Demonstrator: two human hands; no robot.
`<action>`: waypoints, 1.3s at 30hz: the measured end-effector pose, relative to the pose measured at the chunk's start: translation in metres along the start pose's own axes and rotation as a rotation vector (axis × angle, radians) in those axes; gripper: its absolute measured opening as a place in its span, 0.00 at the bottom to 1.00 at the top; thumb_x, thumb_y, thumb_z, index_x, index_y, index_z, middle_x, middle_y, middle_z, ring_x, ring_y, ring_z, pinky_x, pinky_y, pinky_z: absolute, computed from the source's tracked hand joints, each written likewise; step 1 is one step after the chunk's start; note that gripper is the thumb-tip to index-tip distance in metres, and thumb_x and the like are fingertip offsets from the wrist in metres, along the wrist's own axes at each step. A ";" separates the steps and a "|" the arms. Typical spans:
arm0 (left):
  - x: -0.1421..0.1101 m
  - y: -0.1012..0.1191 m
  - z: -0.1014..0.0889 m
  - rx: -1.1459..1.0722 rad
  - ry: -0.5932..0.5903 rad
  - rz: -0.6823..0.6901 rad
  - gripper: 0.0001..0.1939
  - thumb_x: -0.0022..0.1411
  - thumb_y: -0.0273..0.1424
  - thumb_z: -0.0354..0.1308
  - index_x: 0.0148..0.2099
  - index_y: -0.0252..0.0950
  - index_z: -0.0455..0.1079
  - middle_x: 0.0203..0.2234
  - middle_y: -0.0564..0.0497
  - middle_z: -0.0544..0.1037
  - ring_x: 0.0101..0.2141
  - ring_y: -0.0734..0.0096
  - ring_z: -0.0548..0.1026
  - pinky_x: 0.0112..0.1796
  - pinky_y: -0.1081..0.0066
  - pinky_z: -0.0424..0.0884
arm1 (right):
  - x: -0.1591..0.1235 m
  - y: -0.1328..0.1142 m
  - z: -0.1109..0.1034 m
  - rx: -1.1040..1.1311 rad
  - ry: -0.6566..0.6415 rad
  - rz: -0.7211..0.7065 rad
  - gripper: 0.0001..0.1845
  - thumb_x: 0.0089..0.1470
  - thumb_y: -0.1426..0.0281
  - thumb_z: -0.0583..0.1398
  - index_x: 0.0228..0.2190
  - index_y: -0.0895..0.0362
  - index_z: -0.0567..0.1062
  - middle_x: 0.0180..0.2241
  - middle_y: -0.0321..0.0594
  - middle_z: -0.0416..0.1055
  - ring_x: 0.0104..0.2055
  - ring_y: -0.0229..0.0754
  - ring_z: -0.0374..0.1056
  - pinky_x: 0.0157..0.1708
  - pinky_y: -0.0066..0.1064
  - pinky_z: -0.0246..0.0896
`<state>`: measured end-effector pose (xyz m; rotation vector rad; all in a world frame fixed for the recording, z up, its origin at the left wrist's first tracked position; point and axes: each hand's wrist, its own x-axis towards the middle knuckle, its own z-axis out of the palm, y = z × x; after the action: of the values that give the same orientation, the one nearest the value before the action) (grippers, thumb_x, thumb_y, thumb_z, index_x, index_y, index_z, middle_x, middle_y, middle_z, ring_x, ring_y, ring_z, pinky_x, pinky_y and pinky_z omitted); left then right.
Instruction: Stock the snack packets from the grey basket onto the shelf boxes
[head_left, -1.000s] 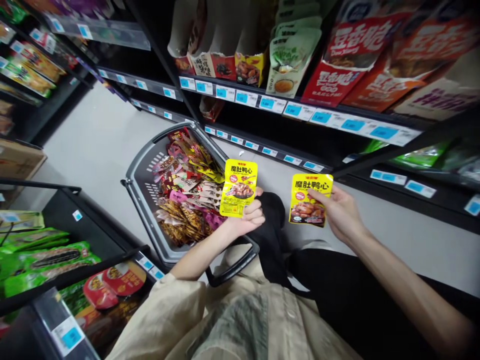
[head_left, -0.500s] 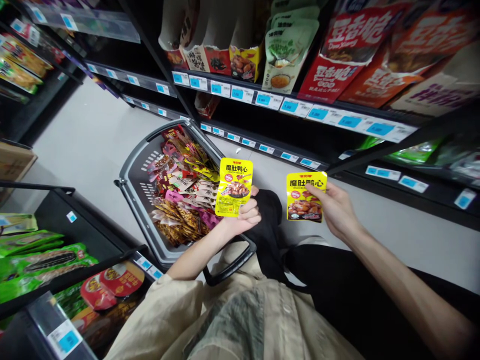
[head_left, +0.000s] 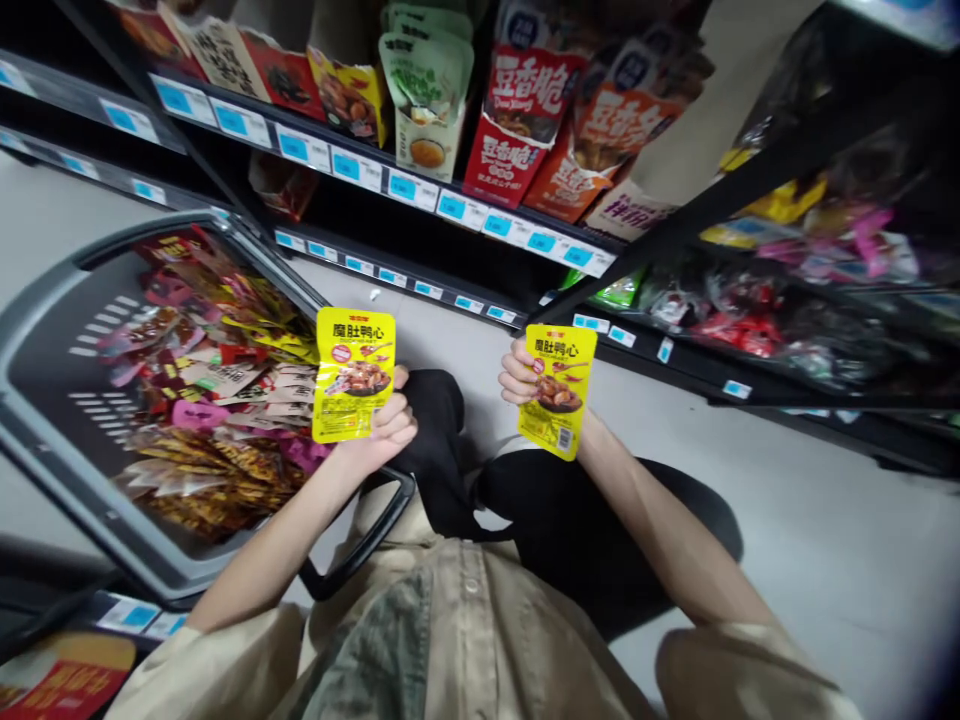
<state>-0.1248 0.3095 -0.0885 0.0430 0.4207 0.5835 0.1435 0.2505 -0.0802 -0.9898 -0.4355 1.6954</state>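
1. One yellow packet (head_left: pixel 355 375) is pinched in the left hand (head_left: pixel 394 420) at its lower right edge, fingers curled in, printed face towards the camera
2. Another packet (head_left: pixel 556 390), also yellow, is gripped by the right hand (head_left: pixel 519 374) from behind, fingers wrapped round its left edge; it tilts slightly and stands well apart from the first
3. Many snack packets (head_left: pixel 225 385) fill the grey basket (head_left: pixel 60 400) on the left, its black handle (head_left: pixel 360 555) beside the left forearm
4. Several green pouches (head_left: pixel 427 90) stand on the shelf ahead, above price labels (head_left: pixel 412 188)
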 end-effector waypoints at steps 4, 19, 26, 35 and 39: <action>0.000 0.000 0.001 -0.038 0.043 -0.013 0.16 0.78 0.32 0.44 0.34 0.39 0.60 0.12 0.66 0.37 0.10 0.82 0.35 0.16 0.78 0.37 | -0.007 -0.009 -0.013 0.259 -0.332 0.024 0.37 0.46 0.51 0.72 0.23 0.52 0.50 0.16 0.21 0.48 0.14 0.29 0.35 0.13 0.24 0.40; -0.001 0.000 0.008 -0.048 0.147 -0.025 0.17 0.78 0.33 0.42 0.33 0.39 0.60 0.12 0.66 0.35 0.10 0.82 0.33 0.17 0.76 0.37 | -0.023 -0.018 0.000 0.417 -0.281 0.181 0.40 0.54 0.28 0.50 0.23 0.51 0.47 0.16 0.25 0.45 0.14 0.32 0.37 0.10 0.25 0.38; -0.001 -0.002 0.012 -0.048 0.153 -0.027 0.18 0.79 0.33 0.40 0.34 0.39 0.62 0.12 0.66 0.35 0.10 0.82 0.34 0.16 0.76 0.37 | -0.020 -0.014 -0.004 0.430 -0.286 0.205 0.36 0.60 0.32 0.48 0.25 0.50 0.48 0.18 0.24 0.44 0.17 0.33 0.34 0.11 0.26 0.34; 0.000 -0.002 0.001 -0.054 0.143 -0.047 0.16 0.78 0.32 0.44 0.34 0.40 0.62 0.12 0.65 0.39 0.09 0.82 0.39 0.17 0.76 0.38 | -0.019 -0.015 -0.002 0.395 -0.280 0.215 0.35 0.61 0.33 0.49 0.24 0.50 0.48 0.18 0.26 0.45 0.18 0.34 0.36 0.11 0.25 0.37; 0.000 -0.005 0.005 0.025 0.127 0.040 0.16 0.77 0.31 0.45 0.34 0.39 0.63 0.11 0.65 0.44 0.09 0.81 0.44 0.17 0.76 0.46 | -0.020 -0.018 -0.001 0.342 -0.286 0.205 0.38 0.57 0.31 0.51 0.23 0.50 0.47 0.18 0.26 0.43 0.18 0.34 0.35 0.10 0.24 0.37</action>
<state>-0.1201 0.3058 -0.0851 0.0386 0.5514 0.6227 0.1571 0.2388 -0.0601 -0.5592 -0.2195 2.0256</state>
